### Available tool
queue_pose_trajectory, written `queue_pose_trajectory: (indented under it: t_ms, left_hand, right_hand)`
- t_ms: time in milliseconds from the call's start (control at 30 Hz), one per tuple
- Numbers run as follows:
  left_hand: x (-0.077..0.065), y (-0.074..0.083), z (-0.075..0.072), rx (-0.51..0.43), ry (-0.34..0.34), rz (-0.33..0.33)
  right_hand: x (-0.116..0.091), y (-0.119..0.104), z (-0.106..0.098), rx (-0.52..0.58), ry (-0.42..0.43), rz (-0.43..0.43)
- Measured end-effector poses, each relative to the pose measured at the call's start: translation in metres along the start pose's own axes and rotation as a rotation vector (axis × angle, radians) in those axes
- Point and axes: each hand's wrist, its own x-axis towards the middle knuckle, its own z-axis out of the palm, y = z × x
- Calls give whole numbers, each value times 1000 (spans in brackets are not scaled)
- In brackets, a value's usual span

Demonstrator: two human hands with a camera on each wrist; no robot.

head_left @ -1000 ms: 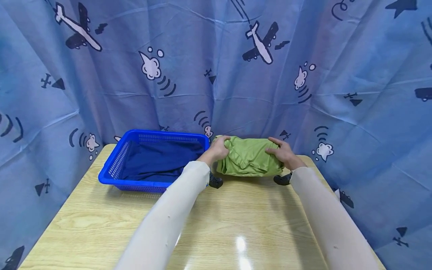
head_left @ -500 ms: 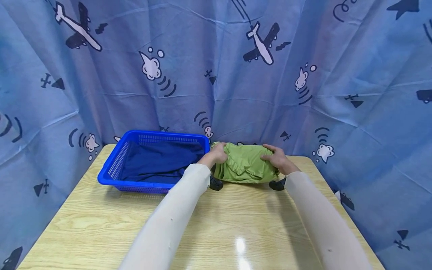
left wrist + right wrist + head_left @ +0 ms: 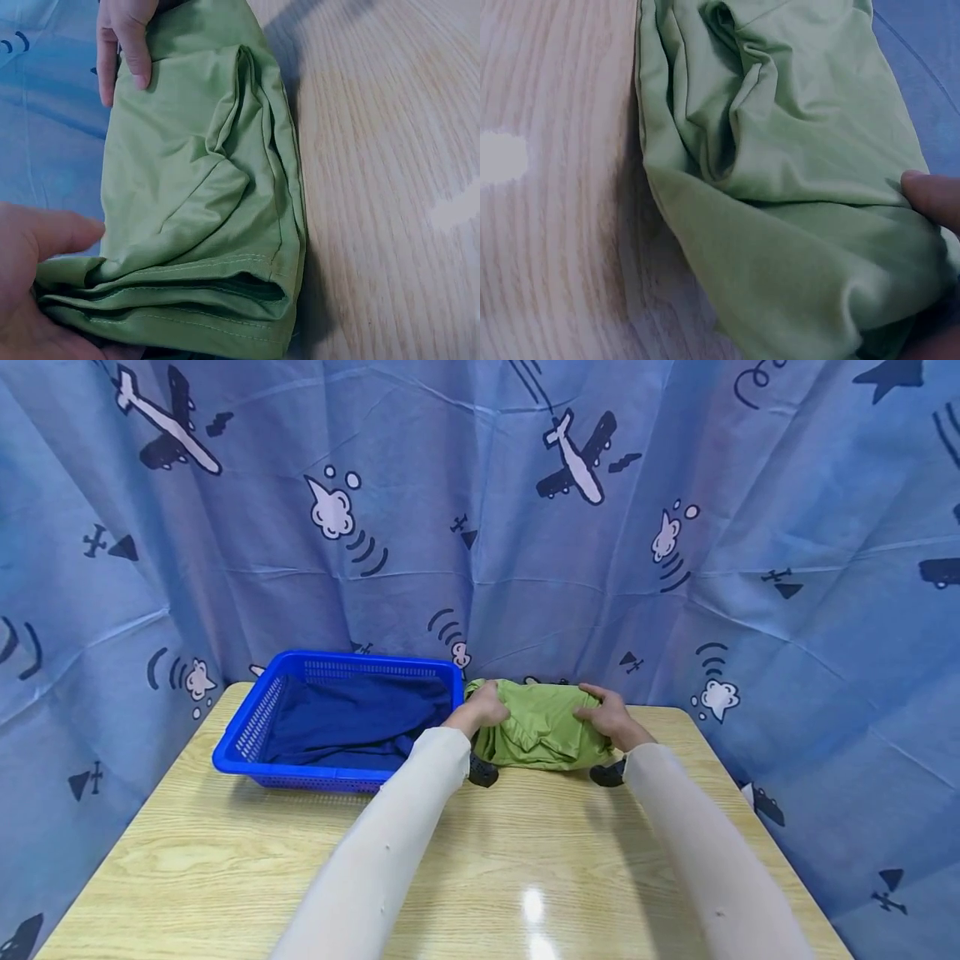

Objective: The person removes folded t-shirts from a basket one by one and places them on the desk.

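Softly folded, the green cloth [image 3: 543, 718] is at the back of the surface [image 3: 465, 877], just to the right of the blue basket [image 3: 315, 773]. Both hands have hold of it: the left hand [image 3: 486, 705] grips one end and the right hand [image 3: 611, 718] grips the other. It looks thin, soft and light, so it should bend easily and won't break. It may be a bit slippery, and the layers could slide apart if only the top one is pinched. The two ends seem good places to hold, with fingers under all the folds, because the middle may sag. Some parts are hard to see. The fingers under the cloth are hidden, so I can't tell how many layers they have caught, or if the bottom touches the surface all along. The left sleeve [image 3: 382, 835] hides a corner of the basket, and the right wrist view cuts off most of the right hand.
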Motion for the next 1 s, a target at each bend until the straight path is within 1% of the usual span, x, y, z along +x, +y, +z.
queue_pose_trajectory:
  t_ms: [67, 233, 300, 500, 667, 800, 900, 967, 1000]
  left_hand:
    - [-1, -1, 1, 6, -31, -21]
    - [-1, -1, 2, 36, -135, -86]
    - [1, -1, 3, 29, -145, -103]
    - [2, 0, 2, 6, -87, -110]
    - [3, -1, 2, -39, -76, -120]
    - [5, -1, 4, -80, -70, -134]
    - [8, -2, 4, -156, -44, -136]
    - [15, -4, 5, -211, -9, -134]
    - [17, -5, 5, -247, 10, -133]
  right_hand:
    - [1, 1, 2, -6, -6, 9]
    - [1, 3, 5, -53, -26, 6]
    - [1, 3, 5, -62, -26, 7]
    - [0, 0, 5, -46, -5, -7]
    - [2, -2, 7, -44, 2, -34]
    - [1, -2, 8, -49, -7, -23]
    - [0, -1, 7, -64, -37, -5]
    - [-1, 1, 6, -95, -71, 12]
    - [-1, 1, 5, -118, -91, 19]
